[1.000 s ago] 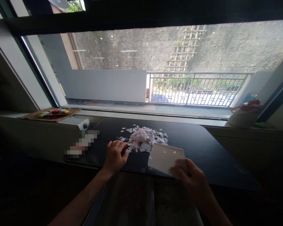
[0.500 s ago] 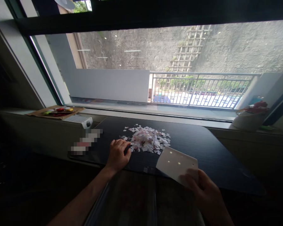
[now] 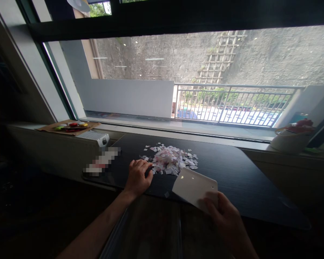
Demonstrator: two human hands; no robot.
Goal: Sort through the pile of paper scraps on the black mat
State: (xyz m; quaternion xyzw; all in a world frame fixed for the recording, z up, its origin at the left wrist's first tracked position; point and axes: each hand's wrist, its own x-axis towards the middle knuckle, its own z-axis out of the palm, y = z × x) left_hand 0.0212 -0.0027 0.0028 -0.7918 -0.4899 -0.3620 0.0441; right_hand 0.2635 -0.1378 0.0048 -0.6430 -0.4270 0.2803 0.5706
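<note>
A loose heap of small white and pinkish paper scraps point(image 3: 172, 158) lies on the dark tabletop point(image 3: 221, 162). At its near left edge rests my left hand point(image 3: 139, 176), fingers curved and thumb apart, with nothing visible in it. My right hand point(image 3: 224, 208) grips a flat white dough scraper point(image 3: 196, 185) with a small hole near its held end. The scraper's far left corner overlaps the near right side of the heap in view; whether it touches the scraps I cannot tell. One stray scrap point(image 3: 166, 194) sits by the table's near edge.
Below the near edge, between my arms, is a dim container with clear edges point(image 3: 179, 230). A blurred-out item point(image 3: 102, 162) lies at the table's left. Behind stand a radiator point(image 3: 95, 137), cardboard with coloured pieces point(image 3: 70, 126), a window, and a white pot point(image 3: 288, 140).
My right hand has brought the scraper left, closer to the heap and my left hand. The left hand holds about the same place beside the scraps. The whole view has shifted slightly.
</note>
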